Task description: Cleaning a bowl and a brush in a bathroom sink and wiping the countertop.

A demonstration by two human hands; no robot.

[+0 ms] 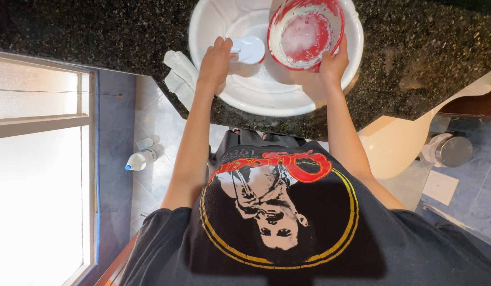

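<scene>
A red bowl [305, 33] streaked with white foam sits over a white basin [266, 95] set in a black speckled desk [415, 47], beside white folded cloths [179, 77], above a black shirt [287, 222] printed in red, yellow and cream.

Home bathroom: white basin [287, 103], granite counter [409, 47], toilet [399, 140].

The white basin [229, 95] and the red bowl [306, 33] are both cut off by the picture's top edge; the right hand [332, 63] has its fingers hidden behind the bowl; the bowl's pink contents are blurred
</scene>
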